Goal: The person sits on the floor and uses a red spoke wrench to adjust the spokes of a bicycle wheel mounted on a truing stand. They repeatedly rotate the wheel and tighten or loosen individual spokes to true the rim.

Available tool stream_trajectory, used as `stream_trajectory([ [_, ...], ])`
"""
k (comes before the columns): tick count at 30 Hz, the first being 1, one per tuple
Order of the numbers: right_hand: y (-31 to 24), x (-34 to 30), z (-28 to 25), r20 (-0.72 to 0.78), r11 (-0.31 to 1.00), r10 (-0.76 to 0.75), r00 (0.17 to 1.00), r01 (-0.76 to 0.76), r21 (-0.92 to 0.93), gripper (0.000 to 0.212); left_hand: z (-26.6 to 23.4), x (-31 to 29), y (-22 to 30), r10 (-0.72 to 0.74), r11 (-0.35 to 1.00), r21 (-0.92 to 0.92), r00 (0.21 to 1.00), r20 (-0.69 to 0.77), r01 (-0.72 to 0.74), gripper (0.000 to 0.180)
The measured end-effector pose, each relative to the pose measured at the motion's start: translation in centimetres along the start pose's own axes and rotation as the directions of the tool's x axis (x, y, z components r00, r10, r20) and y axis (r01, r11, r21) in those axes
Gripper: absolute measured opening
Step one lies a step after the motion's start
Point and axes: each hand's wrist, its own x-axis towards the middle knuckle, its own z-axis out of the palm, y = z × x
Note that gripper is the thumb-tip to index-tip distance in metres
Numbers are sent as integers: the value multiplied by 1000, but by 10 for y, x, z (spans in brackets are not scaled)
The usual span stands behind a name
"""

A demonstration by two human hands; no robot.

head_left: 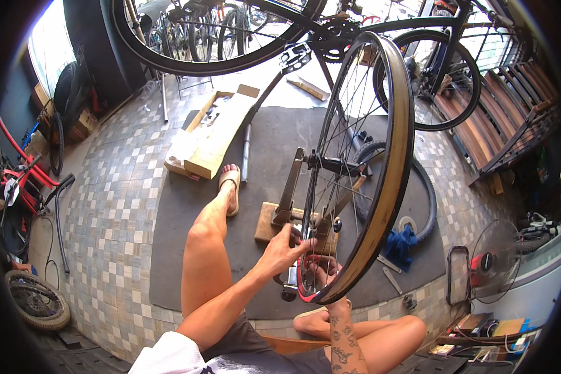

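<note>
Place: a bicycle repair workshop.
Wheel (402,137): spoked, without a tyre, mounted in a metal truing stand (288,187).
Bicycle (336,31): dark-framed, its crank and pedal above the work mat (174,249).
Background: more bicycles (230,34) parked close together.
Mat: dark, with a loose tyre (429,199), a blue rag (400,242) and flat metal tools (393,282).
Left side: a spare wheel (56,311) with a knobbly tyre.

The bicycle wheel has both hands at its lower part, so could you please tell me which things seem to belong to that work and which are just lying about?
Seemingly in the work:
bicycle wheel
left hand and right hand
metal stand bearing the wheel
wooden block at its base

Apparently lying about:
open cardboard box
blue cloth
black tyre, though it may be related
</note>
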Motion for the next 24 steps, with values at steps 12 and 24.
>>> stream_trajectory([
  [12,49,20,-26,-98,817,-336,937,238,-526,26,-1,1,6,59,985,-172,976,210,-23,67],
  [24,65,17,-34,-167,869,-380,910,289,-401,23,-6,-11,27,48,990,-137,980,196,-22,64],
])
